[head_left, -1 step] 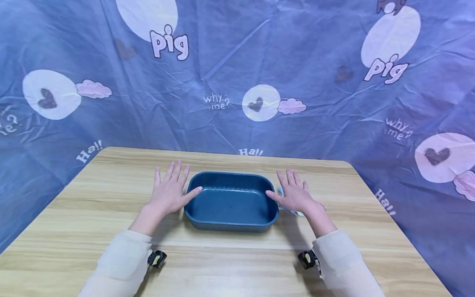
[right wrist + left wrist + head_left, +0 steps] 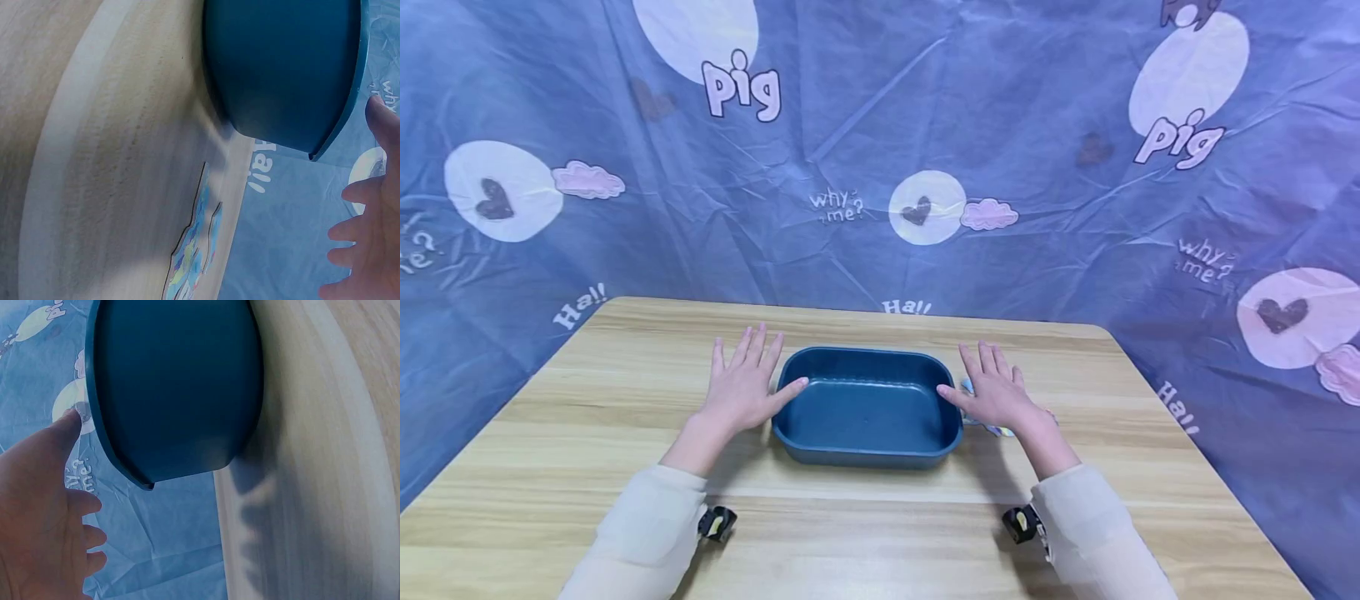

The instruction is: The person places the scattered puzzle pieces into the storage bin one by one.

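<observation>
A dark teal rectangular plastic basin (image 2: 865, 457) with rounded corners sits on the wooden table, its inside bare. My left hand (image 2: 741, 392) hovers at its left end, fingers spread, with the thumb over the rim. At the opposite end my right hand (image 2: 996, 398) is held the same way, palm down and holding nothing. In both wrist views the hands stand higher than the basin's rim, apart from its wall. Thin flat pieces with a colourful print (image 2: 187, 262) lie on the table below the right hand, which partly hides them in the head view.
The light wood table (image 2: 587, 433) has rounded far corners. Behind it and along both sides hangs a blue printed cloth (image 2: 850, 267). A small black device is strapped at the left wrist (image 2: 718, 523) and another at the right wrist (image 2: 1022, 524).
</observation>
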`<state>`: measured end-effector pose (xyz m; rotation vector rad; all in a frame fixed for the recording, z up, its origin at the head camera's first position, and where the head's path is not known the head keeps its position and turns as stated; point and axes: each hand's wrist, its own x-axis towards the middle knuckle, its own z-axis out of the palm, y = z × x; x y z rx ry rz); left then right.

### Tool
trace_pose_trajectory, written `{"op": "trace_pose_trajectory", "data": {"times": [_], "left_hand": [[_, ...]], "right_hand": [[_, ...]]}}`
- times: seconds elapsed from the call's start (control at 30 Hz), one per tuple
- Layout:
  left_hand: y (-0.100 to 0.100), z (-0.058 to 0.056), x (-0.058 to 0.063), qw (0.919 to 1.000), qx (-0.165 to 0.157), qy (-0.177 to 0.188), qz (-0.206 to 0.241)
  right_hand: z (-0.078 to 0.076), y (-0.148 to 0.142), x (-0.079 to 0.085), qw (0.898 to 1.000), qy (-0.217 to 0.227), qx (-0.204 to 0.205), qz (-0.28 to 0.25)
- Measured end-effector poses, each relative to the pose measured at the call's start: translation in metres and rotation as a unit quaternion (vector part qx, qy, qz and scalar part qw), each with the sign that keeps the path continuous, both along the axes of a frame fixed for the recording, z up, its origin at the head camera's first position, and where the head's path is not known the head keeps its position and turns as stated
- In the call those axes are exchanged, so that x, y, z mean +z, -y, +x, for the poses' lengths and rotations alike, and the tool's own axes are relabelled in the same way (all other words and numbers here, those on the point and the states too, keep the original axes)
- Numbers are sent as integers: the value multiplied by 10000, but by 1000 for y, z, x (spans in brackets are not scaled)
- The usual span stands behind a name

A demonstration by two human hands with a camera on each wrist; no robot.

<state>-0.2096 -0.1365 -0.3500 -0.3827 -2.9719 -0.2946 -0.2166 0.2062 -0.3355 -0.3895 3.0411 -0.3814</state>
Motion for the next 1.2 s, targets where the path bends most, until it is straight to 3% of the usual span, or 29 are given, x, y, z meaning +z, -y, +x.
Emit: {"op": "trace_pose_trajectory", "data": {"times": [0.37, 0.63, 0.87, 1.2], "left_hand": [[3, 1, -1, 10000, 5, 65, -4], [10, -2, 6, 10000, -7, 83, -32], [16, -2, 11, 9990, -26, 179, 408], [22, 1, 2, 9926, 66, 328, 1169]], "right_hand": [[0, -1, 2, 9999, 58, 41, 86], [2, -11, 13, 9997, 103, 208, -119], [6, -33, 17, 9987, 28, 341, -386], [13, -62, 8, 9930, 38, 387, -1114]]}}
